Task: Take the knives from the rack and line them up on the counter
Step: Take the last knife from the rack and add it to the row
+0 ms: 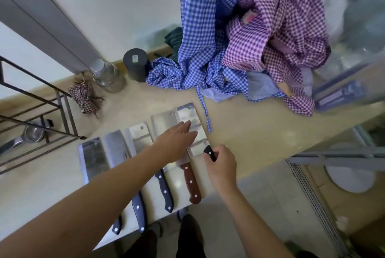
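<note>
Looking down from the head view, five cleavers are seen laid side by side on the surface (239,132), blades toward the wall, handles over the near edge. The left hand (177,143) is spread flat, fingers extended, pressed on the blades of the dark-handled cleaver (162,124) and the brown-handled cleaver (190,182). A black-handled cleaver (188,116) at the right end of the row is gripped at its handle by the closed right hand (221,163). Checked cloths (208,59) are heaped at the far edge.
</note>
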